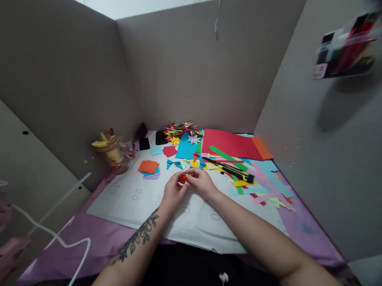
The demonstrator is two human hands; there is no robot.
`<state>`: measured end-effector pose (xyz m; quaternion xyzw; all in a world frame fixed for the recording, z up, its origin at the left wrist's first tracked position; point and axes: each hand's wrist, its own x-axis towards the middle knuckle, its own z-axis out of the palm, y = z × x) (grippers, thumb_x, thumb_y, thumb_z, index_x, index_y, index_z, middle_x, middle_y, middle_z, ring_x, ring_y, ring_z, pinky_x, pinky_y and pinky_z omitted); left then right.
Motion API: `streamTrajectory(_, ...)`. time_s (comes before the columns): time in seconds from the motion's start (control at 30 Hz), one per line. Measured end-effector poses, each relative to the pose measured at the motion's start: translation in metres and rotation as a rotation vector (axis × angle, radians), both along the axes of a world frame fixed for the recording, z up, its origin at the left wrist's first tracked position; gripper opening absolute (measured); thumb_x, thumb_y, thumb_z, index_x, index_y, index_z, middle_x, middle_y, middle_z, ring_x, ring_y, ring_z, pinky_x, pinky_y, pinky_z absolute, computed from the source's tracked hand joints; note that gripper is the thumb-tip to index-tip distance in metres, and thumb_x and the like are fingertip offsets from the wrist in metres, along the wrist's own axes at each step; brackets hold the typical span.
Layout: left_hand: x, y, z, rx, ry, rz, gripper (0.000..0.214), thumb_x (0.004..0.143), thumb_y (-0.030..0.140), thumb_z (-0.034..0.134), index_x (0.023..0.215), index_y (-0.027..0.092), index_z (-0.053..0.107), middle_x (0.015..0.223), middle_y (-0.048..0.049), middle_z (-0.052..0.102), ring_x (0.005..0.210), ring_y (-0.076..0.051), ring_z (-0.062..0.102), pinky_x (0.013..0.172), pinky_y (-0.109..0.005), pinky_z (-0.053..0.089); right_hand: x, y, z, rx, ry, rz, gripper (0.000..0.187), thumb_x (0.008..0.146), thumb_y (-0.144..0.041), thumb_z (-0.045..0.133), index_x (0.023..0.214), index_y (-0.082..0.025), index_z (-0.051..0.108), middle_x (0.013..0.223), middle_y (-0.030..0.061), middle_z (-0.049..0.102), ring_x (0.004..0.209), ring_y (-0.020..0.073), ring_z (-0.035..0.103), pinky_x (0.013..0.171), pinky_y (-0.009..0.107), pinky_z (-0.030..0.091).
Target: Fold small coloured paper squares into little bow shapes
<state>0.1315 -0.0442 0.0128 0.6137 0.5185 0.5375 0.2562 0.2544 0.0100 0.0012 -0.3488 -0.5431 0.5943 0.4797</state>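
Observation:
My left hand (172,192) and my right hand (200,181) meet above the white cutting mat (132,199), fingertips pinched together on a small red-orange folded paper piece (183,178). Both hands are closed around it, so most of it is hidden. Just beyond them lie small blue folded shapes (173,164) and a stack of orange and purple paper squares (148,168).
A yellow-black utility knife (231,169) lies on coloured paper scraps to the right. Large red sheets (230,144) and a heap of folded paper stars (179,130) sit at the back. A yellow jar (113,152) stands back left. Cardboard walls enclose the surface; a white cable (61,241) trails left.

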Motion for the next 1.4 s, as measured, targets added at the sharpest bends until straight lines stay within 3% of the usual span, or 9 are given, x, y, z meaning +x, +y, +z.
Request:
streamTrajectory(0.13, -0.002, 0.001, -0.002, 0.0, 0.006, 0.071, 0.031, 0.072, 0.02, 0.058, 0.104, 0.019, 0.06, 0.1, -0.0063, 0.064, 0.08, -0.016, 0.059, 0.068, -0.026, 0.046, 0.0, 0.001, 0.001, -0.019, 0.022, 0.004, 0.025, 0.063, -0.027, 0.064, 0.084, -0.015, 0.061, 0.057, -0.005, 0.054, 0.05, 0.0089, 0.047, 0.052, 0.022, 0.038)
streamTrajectory(0.23, -0.004, 0.002, -0.003, -0.016, -0.063, 0.07, 0.03, 0.072, 0.024, 0.06, 0.101, 0.018, 0.06, 0.097, -0.0062, 0.065, 0.081, -0.017, 0.06, 0.07, -0.027, 0.046, 0.0, 0.0, 0.002, -0.017, 0.04, 0.006, 0.025, 0.063, -0.029, 0.066, 0.083, -0.016, 0.06, 0.059, -0.0041, 0.055, 0.052, 0.0095, 0.049, 0.054, 0.023, 0.039)
streamTrajectory(0.37, -0.007, 0.003, -0.001, -0.089, -0.18, 0.031, 0.021, 0.075, 0.031, 0.058, 0.09, 0.017, 0.064, 0.085, -0.005, 0.067, 0.073, -0.015, 0.06, 0.067, -0.025, 0.046, 0.001, -0.001, 0.003, 0.008, 0.054, -0.015, 0.023, 0.063, -0.029, 0.067, 0.079, -0.017, 0.057, 0.067, -0.0015, 0.057, 0.06, 0.0114, 0.053, 0.058, 0.024, 0.042)
streamTrajectory(0.53, -0.008, 0.003, 0.002, -0.172, -0.325, -0.028, 0.024, 0.073, 0.035, 0.061, 0.086, 0.016, 0.065, 0.081, -0.0052, 0.067, 0.066, -0.014, 0.06, 0.061, -0.023, 0.046, 0.003, -0.002, 0.004, 0.141, -0.012, -0.072, 0.02, 0.065, -0.029, 0.065, 0.07, -0.019, 0.048, 0.063, -0.0039, 0.05, 0.058, 0.0106, 0.048, 0.055, 0.023, 0.04)
streamTrajectory(0.77, -0.01, 0.002, 0.001, -0.191, -0.331, -0.046, 0.022, 0.072, 0.034, 0.061, 0.081, 0.015, 0.065, 0.068, -0.0027, 0.065, 0.058, -0.012, 0.057, 0.056, -0.022, 0.044, 0.003, -0.003, 0.006, 0.146, 0.02, 0.011, 0.02, 0.066, -0.028, 0.065, 0.078, -0.019, 0.052, 0.07, -0.0026, 0.054, 0.062, 0.0114, 0.052, 0.059, 0.023, 0.041)
streamTrajectory(1.17, -0.012, 0.001, 0.001, -0.199, -0.366, -0.043, 0.022, 0.072, 0.031, 0.06, 0.087, 0.016, 0.063, 0.069, -0.0017, 0.064, 0.061, -0.013, 0.058, 0.056, -0.022, 0.042, 0.004, -0.003, 0.009, 0.105, 0.038, 0.033, 0.017, 0.066, -0.028, 0.064, 0.073, -0.018, 0.053, 0.062, -0.0038, 0.054, 0.056, 0.0103, 0.05, 0.055, 0.023, 0.04)
streamTrajectory(1.4, -0.013, 0.004, -0.006, -0.146, -0.361, -0.073, 0.022, 0.071, 0.024, 0.063, 0.091, 0.016, 0.059, 0.082, -0.0025, 0.064, 0.072, -0.013, 0.06, 0.066, -0.022, 0.045, 0.006, -0.004, 0.008, 0.048, 0.103, 0.057, 0.016, 0.068, -0.024, 0.061, 0.075, -0.019, 0.048, 0.061, -0.0059, 0.051, 0.053, 0.0081, 0.049, 0.054, 0.021, 0.038)
